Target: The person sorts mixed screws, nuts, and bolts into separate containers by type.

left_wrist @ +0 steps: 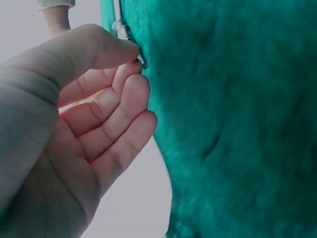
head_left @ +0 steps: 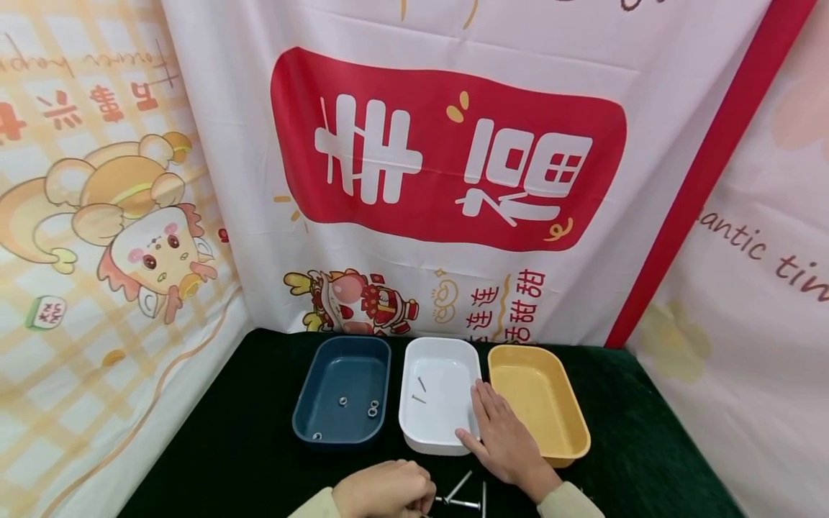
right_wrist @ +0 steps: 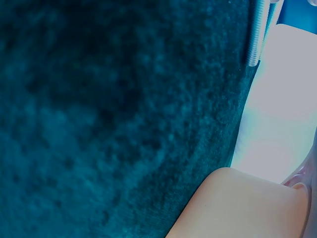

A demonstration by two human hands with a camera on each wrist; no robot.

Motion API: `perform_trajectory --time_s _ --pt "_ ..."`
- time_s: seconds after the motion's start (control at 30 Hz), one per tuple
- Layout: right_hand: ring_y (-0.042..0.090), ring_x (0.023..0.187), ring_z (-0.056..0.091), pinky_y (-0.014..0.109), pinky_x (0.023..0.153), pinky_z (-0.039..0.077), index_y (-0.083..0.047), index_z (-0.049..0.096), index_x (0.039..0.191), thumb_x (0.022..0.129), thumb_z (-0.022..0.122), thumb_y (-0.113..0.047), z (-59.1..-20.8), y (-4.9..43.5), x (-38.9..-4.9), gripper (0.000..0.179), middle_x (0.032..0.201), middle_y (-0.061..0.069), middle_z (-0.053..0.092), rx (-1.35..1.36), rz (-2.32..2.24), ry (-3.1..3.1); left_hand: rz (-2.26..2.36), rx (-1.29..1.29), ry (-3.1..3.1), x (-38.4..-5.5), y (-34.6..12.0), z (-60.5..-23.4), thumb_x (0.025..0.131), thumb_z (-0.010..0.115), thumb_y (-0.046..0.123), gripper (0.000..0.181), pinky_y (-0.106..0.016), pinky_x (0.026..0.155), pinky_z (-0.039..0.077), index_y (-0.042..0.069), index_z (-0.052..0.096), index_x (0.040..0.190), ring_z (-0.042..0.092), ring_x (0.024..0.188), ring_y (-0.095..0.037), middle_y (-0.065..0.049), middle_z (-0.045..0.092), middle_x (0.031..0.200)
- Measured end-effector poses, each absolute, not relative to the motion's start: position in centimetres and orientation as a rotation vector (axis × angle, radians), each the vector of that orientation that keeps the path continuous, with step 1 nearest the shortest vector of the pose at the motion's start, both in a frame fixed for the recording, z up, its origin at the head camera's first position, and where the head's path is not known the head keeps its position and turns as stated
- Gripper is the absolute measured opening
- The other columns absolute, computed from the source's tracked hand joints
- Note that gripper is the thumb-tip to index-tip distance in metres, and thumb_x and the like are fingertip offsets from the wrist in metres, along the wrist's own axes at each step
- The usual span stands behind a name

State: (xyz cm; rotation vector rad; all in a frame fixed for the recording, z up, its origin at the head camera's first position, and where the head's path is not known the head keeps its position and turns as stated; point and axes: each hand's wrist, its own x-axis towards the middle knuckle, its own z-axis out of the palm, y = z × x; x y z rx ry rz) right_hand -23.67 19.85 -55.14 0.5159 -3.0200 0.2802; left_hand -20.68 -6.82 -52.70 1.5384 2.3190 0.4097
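Note:
My left hand is low in the head view, thumb and index fingertip together on a small metal piece. Most of that piece is hidden by the fingertips; I cannot tell its kind. Several metal screws lie on the dark green cloth just right of this hand. Straight fingers of my right hand lie over the neighbouring rims of the white tray and the yellow tray. Two small screws sit inside the white tray.
A blue tray with several metal nuts stands left of the white one. All three trays form a row on the green cloth. Printed fabric hangs behind them and along both sides.

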Motion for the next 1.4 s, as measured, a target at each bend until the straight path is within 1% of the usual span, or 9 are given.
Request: perform_trajectory --time_s 0.17,0.27,0.5,0.67,0.83,0.97,1.07,1.2,1.4 --pt "0.030 0.165 0.022 0.053 0.133 0.025 -0.005 0.024 0.168 0.105 0.038 -0.070 -55.0 20.0 -23.7 0.091 0.177 0.012 0.021 0.523 0.263 -3.010 0.379 1.541 2.377 -21.2 -7.2 -50.9 0.093 0.075 0.013 0.010 -0.004 0.062 0.045 0.023 0.075 0.093 0.053 0.066 0.014 0.018 0.065 0.081" --pt "0.029 0.165 0.022 0.052 0.133 0.025 -0.005 0.025 0.168 0.105 0.036 -0.071 -55.1 20.1 -23.7 0.092 0.177 0.012 0.022 0.524 0.244 -3.004 0.397 1.561 2.404 -21.6 -7.3 -49.6 0.092 0.075 0.011 0.010 -0.003 0.061 0.044 0.021 0.075 0.092 0.052 0.065 0.014 0.018 0.064 0.080" --pt "0.030 0.164 0.023 0.052 0.133 0.026 -0.003 0.026 0.167 0.105 0.040 -0.068 -55.2 20.1 -23.6 0.090 0.177 0.013 0.023 0.534 0.266 -3.001 0.391 1.584 2.494 -22.8 -7.2 -46.6 0.096 0.072 0.010 0.010 -0.004 0.065 0.044 0.019 0.072 0.094 0.051 0.069 0.009 0.015 0.062 0.083" --pt "0.030 0.164 0.023 0.053 0.133 0.025 -0.004 0.026 0.167 0.105 0.039 -0.069 -55.1 20.1 -23.5 0.091 0.177 0.012 0.023 0.534 0.269 -3.008 0.402 1.544 2.571 -23.7 -7.2 -44.6 0.097 0.071 0.009 0.011 -0.006 0.067 0.044 0.019 0.070 0.093 0.049 0.070 0.005 0.013 0.059 0.082" --pt "0.030 0.164 0.023 0.053 0.133 0.025 -0.004 0.026 0.167 0.105 0.040 -0.068 -55.2 20.1 -23.5 0.090 0.177 0.012 0.023 0.535 0.275 -3.006 0.370 1.492 2.659 -24.6 -6.9 -43.0 0.096 0.072 0.009 0.011 -0.010 0.070 0.046 0.019 0.069 0.094 0.050 0.074 0.002 0.011 0.062 0.085" --pt "0.030 0.164 0.023 0.053 0.132 0.026 -0.004 0.026 0.167 0.106 0.040 -0.068 -55.2 20.1 -23.5 0.090 0.177 0.013 0.024 0.538 0.271 -2.999 0.350 1.509 2.706 -25.3 -6.7 -42.4 0.097 0.071 0.009 0.010 -0.011 0.072 0.048 0.019 0.069 0.095 0.052 0.076 0.001 0.009 0.065 0.089" --pt "0.030 0.164 0.023 0.053 0.132 0.026 -0.004 0.026 0.167 0.106 0.038 -0.069 -55.3 20.2 -23.5 0.090 0.177 0.013 0.024 0.540 0.258 -2.996 0.350 1.535 2.729 -25.7 -6.4 -42.1 0.098 0.071 0.010 0.009 -0.011 0.071 0.049 0.018 0.069 0.096 0.052 0.076 0.000 0.008 0.066 0.091" --pt "0.030 0.164 0.023 0.053 0.132 0.026 -0.004 0.027 0.167 0.106 0.040 -0.068 -55.3 20.2 -23.6 0.089 0.177 0.013 0.024 0.538 0.275 -2.997 0.352 1.544 2.756 -26.4 -5.9 -42.1 0.099 0.070 0.012 0.008 -0.011 0.069 0.048 0.019 0.068 0.096 0.052 0.076 0.000 0.007 0.067 0.093" --pt "0.031 0.165 0.022 0.054 0.133 0.024 -0.004 0.026 0.167 0.106 0.042 -0.065 -55.4 20.1 -23.8 0.088 0.177 0.013 0.023 0.535 0.289 -3.015 0.382 1.523 2.819 -27.8 -5.3 -42.5 0.100 0.070 0.014 0.006 -0.013 0.070 0.050 0.018 0.070 0.096 0.056 0.079 -0.001 0.006 0.069 0.096"
